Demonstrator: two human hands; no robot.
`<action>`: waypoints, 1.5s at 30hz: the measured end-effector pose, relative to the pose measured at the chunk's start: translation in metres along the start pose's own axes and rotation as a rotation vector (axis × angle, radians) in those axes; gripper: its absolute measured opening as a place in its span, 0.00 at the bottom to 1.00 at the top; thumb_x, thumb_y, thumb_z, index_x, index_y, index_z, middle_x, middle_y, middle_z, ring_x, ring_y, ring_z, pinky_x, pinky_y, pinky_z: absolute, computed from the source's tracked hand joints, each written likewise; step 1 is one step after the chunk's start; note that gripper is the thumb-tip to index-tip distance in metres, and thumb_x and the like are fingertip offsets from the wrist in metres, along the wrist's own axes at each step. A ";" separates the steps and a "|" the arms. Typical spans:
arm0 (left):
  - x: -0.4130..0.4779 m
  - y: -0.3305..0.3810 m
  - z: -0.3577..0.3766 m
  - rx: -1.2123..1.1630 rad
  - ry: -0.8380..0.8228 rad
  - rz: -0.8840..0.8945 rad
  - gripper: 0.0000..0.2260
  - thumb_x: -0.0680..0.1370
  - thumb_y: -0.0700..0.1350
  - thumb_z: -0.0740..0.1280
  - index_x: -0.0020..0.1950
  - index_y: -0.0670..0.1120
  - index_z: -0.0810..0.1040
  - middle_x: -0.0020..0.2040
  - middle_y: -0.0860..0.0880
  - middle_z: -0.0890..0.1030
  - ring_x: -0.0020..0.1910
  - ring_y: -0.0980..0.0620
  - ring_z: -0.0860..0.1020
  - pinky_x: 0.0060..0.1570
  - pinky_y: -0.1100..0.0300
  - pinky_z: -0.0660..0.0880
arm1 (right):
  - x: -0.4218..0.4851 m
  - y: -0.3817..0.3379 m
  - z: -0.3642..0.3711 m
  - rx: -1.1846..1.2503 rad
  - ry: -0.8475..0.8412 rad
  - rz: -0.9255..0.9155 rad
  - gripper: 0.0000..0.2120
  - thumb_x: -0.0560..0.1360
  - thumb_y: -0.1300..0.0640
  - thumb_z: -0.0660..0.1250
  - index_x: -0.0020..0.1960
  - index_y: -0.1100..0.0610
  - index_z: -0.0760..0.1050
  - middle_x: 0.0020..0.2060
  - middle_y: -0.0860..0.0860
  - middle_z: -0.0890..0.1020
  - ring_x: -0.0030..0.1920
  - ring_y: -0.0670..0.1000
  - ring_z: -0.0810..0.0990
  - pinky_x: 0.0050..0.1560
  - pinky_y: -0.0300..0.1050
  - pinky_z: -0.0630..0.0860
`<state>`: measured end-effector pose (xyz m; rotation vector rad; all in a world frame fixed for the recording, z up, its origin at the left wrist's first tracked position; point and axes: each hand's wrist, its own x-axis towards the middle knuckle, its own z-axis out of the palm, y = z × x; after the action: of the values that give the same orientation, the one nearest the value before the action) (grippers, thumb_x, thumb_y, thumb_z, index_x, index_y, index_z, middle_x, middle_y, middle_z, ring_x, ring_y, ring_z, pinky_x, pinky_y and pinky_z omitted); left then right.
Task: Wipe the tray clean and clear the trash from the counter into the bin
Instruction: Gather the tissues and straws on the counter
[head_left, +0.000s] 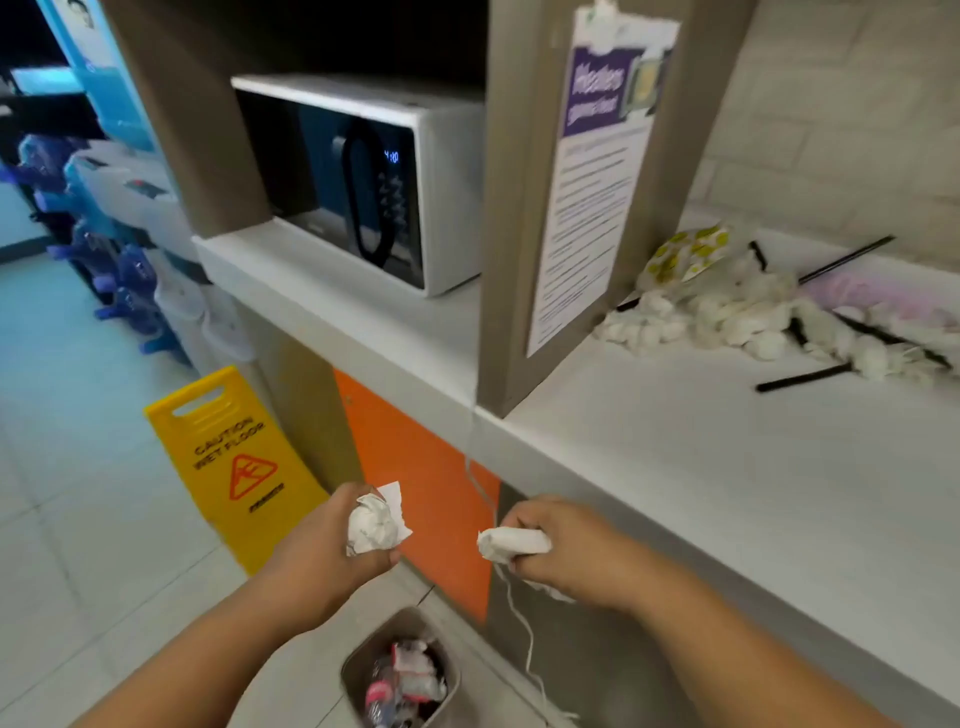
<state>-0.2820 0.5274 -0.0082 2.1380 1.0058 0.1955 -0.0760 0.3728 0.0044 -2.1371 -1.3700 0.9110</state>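
Left hand (332, 540) grips a crumpled paper wad (371, 525); right hand (561, 551) grips a rolled tissue (511, 543). The hands are apart, in front of the desk (701, 493) edge. The bin (358, 652), holding bottles and wrappers, stands on the floor at 6 o'clock, below the hands. Tissue wads (727, 317) and black straws (802, 378) lie piled on the desk at 2 o'clock.
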 end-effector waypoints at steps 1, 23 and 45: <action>-0.004 -0.015 0.001 0.011 -0.002 -0.032 0.22 0.70 0.50 0.74 0.56 0.58 0.65 0.48 0.57 0.76 0.45 0.57 0.75 0.40 0.66 0.71 | 0.006 0.001 0.019 0.044 -0.042 0.028 0.10 0.69 0.58 0.68 0.38 0.43 0.74 0.46 0.45 0.77 0.37 0.41 0.76 0.35 0.33 0.72; 0.028 -0.259 0.148 -0.198 -0.012 -0.578 0.19 0.70 0.49 0.73 0.55 0.54 0.69 0.45 0.56 0.77 0.42 0.59 0.76 0.37 0.66 0.69 | 0.209 0.157 0.325 0.602 -0.202 0.595 0.14 0.72 0.60 0.67 0.57 0.50 0.74 0.50 0.53 0.80 0.49 0.54 0.80 0.49 0.49 0.78; 0.092 -0.319 0.269 -0.400 -0.159 -0.775 0.32 0.69 0.47 0.74 0.70 0.52 0.64 0.64 0.48 0.76 0.60 0.47 0.75 0.61 0.52 0.72 | 0.193 0.238 0.371 0.721 -0.227 0.731 0.08 0.78 0.62 0.60 0.51 0.54 0.77 0.43 0.50 0.79 0.40 0.47 0.76 0.34 0.36 0.69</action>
<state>-0.2970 0.5701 -0.4333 1.2747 1.4725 -0.1412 -0.1422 0.4562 -0.4650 -1.9485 -0.1858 1.6456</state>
